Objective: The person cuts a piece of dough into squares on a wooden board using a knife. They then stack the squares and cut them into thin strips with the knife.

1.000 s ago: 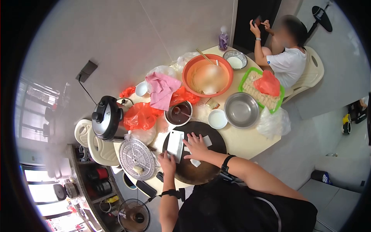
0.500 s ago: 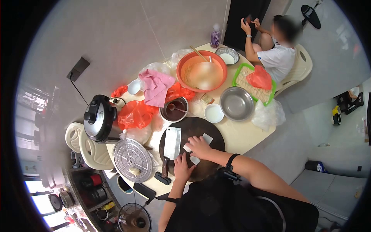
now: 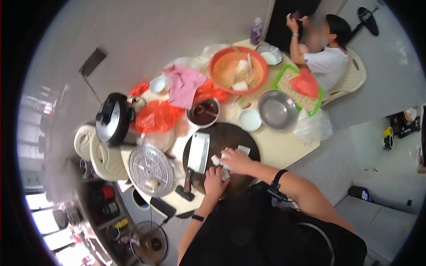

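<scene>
Blocks (image 3: 215, 160), white, at least three, mid-frame on one round board (image 3: 227, 134).
Left hand (image 3: 214, 182) and right hand (image 3: 237, 162): bent fingers, cannot tell if pinching.

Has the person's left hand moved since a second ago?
Yes: against the round board, the left hand has shifted right, from the cleaver to a white piece.
</scene>
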Motion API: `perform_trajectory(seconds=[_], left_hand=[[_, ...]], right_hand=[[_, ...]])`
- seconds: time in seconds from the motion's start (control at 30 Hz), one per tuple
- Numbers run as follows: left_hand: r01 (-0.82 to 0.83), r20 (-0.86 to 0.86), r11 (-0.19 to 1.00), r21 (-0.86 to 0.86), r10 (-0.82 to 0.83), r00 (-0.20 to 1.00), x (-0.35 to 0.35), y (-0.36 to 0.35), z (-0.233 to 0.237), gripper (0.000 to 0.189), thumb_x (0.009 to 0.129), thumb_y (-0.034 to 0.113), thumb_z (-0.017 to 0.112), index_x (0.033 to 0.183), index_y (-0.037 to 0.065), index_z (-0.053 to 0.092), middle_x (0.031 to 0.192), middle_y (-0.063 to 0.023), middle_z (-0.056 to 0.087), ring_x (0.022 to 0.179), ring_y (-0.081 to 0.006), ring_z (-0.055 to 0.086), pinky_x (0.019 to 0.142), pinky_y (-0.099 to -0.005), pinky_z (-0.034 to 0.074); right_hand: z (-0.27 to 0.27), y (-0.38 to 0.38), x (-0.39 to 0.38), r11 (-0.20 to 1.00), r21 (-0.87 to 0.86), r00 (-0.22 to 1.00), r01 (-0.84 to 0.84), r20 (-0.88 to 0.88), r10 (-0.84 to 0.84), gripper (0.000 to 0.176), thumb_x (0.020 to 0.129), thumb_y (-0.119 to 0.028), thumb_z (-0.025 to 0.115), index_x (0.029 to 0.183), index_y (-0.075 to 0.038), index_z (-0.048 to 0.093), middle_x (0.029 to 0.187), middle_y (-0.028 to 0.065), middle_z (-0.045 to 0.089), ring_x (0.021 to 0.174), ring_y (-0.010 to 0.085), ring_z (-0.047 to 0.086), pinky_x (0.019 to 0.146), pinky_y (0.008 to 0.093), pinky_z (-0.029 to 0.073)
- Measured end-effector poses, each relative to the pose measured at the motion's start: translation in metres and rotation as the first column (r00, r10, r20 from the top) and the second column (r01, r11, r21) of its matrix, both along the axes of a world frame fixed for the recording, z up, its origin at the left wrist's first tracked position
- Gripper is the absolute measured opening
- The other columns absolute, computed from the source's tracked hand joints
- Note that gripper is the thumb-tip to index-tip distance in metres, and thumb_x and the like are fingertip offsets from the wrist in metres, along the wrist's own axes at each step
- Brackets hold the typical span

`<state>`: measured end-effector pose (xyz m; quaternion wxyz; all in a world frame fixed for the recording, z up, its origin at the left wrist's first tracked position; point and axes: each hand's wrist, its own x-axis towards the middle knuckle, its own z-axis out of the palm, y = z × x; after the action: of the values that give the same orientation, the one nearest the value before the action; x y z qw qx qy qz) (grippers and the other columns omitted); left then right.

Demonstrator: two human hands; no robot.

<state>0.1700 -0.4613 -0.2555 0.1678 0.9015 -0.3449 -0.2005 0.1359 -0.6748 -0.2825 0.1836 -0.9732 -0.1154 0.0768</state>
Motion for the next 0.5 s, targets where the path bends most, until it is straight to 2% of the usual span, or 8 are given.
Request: perform_trajectory(seconds=[0.1, 0.2, 0.3, 0.4, 0.5], left_hand=[[-0.01, -0.019, 1.0, 0.003, 0.01, 1.0, -0.002, 0.0, -0.008, 0.064, 0.078, 0.026, 0.09, 0.132, 0.011, 0.059, 0.127, -0.0134, 0.056, 0.119, -0.0385, 0.057, 0.094, -0.0488, 0.057], [-0.103, -0.022, 0.994, 0.03, 0.103, 0.994, -0.007, -0.002, -0.015, 0.059, 0.079, 0.021, 0.088, 0.129, 0.011, 0.058, 0.125, -0.0144, 0.055, 0.117, -0.0394, 0.058, 0.091, -0.0494, 0.058], [-0.206, 0.017, 0.978, 0.01, 0.206, 0.978, -0.02, -0.004, -0.021, 0.041, 0.085, 0.018, 0.082, 0.117, 0.009, 0.059, 0.119, -0.0163, 0.058, 0.111, -0.0403, 0.062, 0.086, -0.0488, 0.058], [-0.405, -0.094, 0.906, -0.124, 0.395, 0.914, -0.033, 0.009, -0.02, 0.027, 0.09, 0.015, 0.075, 0.11, 0.005, 0.061, 0.111, -0.0199, 0.063, 0.104, -0.0424, 0.066, 0.084, -0.0505, 0.057], [-0.579, -0.268, 0.782, -0.23, 0.521, 0.81, -0.038, 0.024, -0.024, 0.024, 0.094, 0.012, 0.071, 0.116, 0.005, 0.066, 0.104, -0.0225, 0.071, 0.098, -0.0434, 0.07, 0.084, -0.0496, 0.057]], right_hand=[[-0.012, -0.003, 0.003, 0.984, 0.176, 0.998, 0.023, 0.045, -0.032, 0.071, 0.073, -0.015, 0.086, 0.139, -0.008, 0.062, 0.142, 0.0173, 0.055, 0.129, 0.0392, 0.055, 0.104, 0.0457, 0.054], [-0.003, -0.013, 0.005, 0.932, 0.355, 0.99, 0.075, 0.082, -0.111, 0.065, 0.075, -0.004, 0.081, 0.138, -0.006, 0.061, 0.137, 0.0172, 0.055, 0.126, 0.0399, 0.055, 0.104, 0.0464, 0.053], [-0.005, -0.019, 0.009, 0.879, 0.459, 0.988, 0.131, 0.016, -0.156, 0.064, 0.078, -0.002, 0.08, 0.139, -0.005, 0.06, 0.135, 0.016, 0.055, 0.126, 0.0398, 0.055, 0.106, 0.0475, 0.051], [-0.007, -0.022, 0.008, 0.834, 0.527, 0.982, 0.163, -0.003, -0.19, 0.062, 0.079, -0.001, 0.079, 0.138, -0.004, 0.06, 0.132, 0.0155, 0.056, 0.125, 0.0396, 0.056, 0.107, 0.0471, 0.051], [-0.012, -0.021, 0.005, 0.832, 0.527, 0.975, 0.175, 0.024, -0.221, 0.062, 0.08, -0.003, 0.082, 0.138, -0.006, 0.06, 0.132, 0.015, 0.056, 0.125, 0.0388, 0.056, 0.106, 0.0466, 0.05]])
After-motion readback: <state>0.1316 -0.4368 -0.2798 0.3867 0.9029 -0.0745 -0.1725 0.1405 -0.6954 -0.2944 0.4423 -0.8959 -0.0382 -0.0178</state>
